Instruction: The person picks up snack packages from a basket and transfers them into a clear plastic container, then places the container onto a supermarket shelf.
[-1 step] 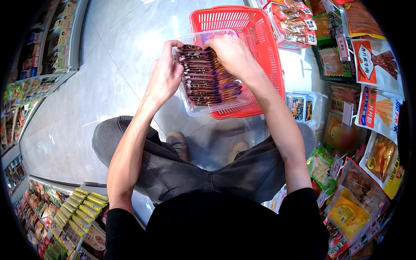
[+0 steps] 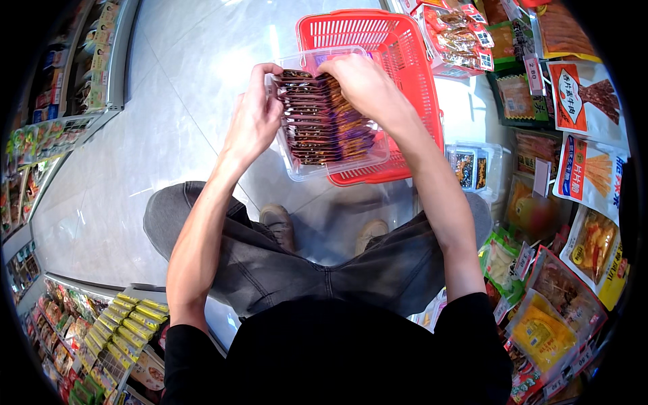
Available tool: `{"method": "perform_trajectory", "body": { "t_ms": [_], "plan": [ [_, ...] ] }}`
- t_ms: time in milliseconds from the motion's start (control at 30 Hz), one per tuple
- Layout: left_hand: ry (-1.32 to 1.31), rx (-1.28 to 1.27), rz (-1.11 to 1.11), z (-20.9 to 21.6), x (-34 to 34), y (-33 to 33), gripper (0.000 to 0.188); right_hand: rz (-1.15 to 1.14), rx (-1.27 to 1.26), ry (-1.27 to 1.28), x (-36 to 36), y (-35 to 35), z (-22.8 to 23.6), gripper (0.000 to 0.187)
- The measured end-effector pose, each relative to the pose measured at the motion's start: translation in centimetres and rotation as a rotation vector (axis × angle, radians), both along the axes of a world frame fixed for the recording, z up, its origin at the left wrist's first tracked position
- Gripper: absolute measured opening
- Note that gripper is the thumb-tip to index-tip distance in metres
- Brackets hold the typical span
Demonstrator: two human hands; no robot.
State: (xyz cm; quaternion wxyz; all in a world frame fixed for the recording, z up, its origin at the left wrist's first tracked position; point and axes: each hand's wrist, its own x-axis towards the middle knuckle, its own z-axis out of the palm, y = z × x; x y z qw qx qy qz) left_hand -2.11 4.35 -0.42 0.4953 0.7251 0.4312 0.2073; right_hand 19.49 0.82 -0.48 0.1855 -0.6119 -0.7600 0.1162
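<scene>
A clear plastic bin (image 2: 297, 169) holds two side-by-side rows of thin snack packets (image 2: 310, 121), dark brown on the left and purple-orange on the right. It rests partly over the left side of a red shopping basket (image 2: 412, 50). My left hand (image 2: 262, 104) is closed at the bin's left side, its curled fingers reaching the far end of the brown row. Over the far end of the other row bends my right hand (image 2: 358, 84), closed, with its fingertips mostly hidden behind the packets and the hand itself.
Hanging snack bags (image 2: 587, 169) crowd the right side. A red-and-white box of packets (image 2: 452, 40) stands right of the basket, and a clear tub (image 2: 476, 165) sits nearer. Shelves with yellow packs (image 2: 128, 324) stand at lower left. Grey tiled floor (image 2: 182, 88) lies between.
Both hands shift very slightly left at the far ends of the rows, and the packets lean a little with them. The basket stays put.
</scene>
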Motion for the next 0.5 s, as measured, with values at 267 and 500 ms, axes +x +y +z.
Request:
{"method": "perform_trajectory", "body": {
  "t_ms": [267,500],
  "plan": [
    [-0.007,0.095,0.045,3.7,-6.1,4.2,0.042,-0.076,0.295,0.208,-3.3,1.7,1.8,0.034],
    [0.053,0.019,0.026,2.1,-14.1,7.5,0.039,0.113,0.197,0.439,-10.1,7.0,-1.7,0.039]
  ]
}}
